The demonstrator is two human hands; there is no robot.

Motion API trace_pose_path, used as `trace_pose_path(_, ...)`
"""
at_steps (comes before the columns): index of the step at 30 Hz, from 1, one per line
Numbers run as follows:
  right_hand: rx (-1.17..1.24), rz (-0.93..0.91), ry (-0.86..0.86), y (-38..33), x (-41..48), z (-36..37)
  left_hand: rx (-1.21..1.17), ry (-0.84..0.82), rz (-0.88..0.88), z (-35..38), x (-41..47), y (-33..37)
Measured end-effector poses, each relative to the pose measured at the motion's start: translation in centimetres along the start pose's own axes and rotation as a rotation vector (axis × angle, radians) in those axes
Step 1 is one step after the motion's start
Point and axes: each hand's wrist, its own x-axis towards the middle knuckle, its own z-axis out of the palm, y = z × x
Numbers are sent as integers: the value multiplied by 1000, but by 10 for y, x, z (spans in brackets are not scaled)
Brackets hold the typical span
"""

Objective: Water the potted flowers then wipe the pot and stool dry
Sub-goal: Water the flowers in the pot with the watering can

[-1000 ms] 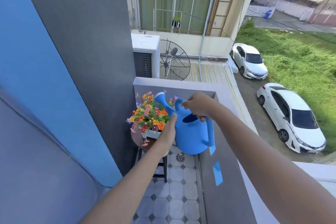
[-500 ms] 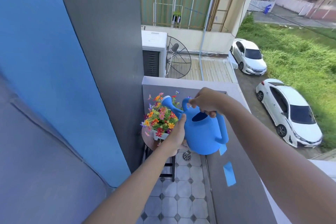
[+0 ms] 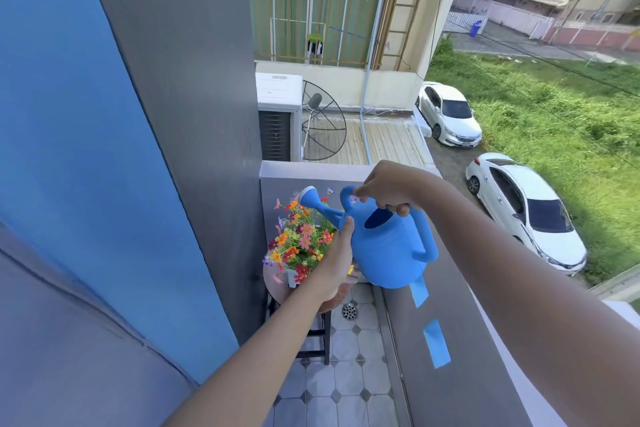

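Observation:
A blue watering can (image 3: 391, 250) hangs in the air above the balcony corner, its white-tipped spout pointing left over the flowers. My right hand (image 3: 388, 189) is shut on its top handle. My left hand (image 3: 334, 262) lies flat against the can's left side below the spout. Colourful flowers (image 3: 299, 241) in a small white pot (image 3: 291, 277) stand on a round brown stool (image 3: 277, 288) with dark legs. My left hand hides part of the pot and the stool top.
A grey balcony wall (image 3: 450, 340) with blue tape strips runs along the right; a grey and blue wall (image 3: 156, 149) closes the left. The tiled floor (image 3: 343, 381) has a drain. Cars and grass lie far below.
The can's spout has lifted and levelled a little over the flowers. Both hands keep their places on the can. The view has shifted left and down.

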Motion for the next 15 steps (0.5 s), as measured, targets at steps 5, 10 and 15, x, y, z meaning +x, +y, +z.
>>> trace_pose_path(5, 2, -5, -4, -7, 12, -6, -19, -31, 15, -6, 10, 7)
trace_pose_path(10, 41, 30, -7, 1, 21, -12, -3, -25, -15, -2, 21, 14)
trace_pose_path(15, 75, 77, 15, 16, 20, -19, 4, -54, -19, 14, 31, 17)
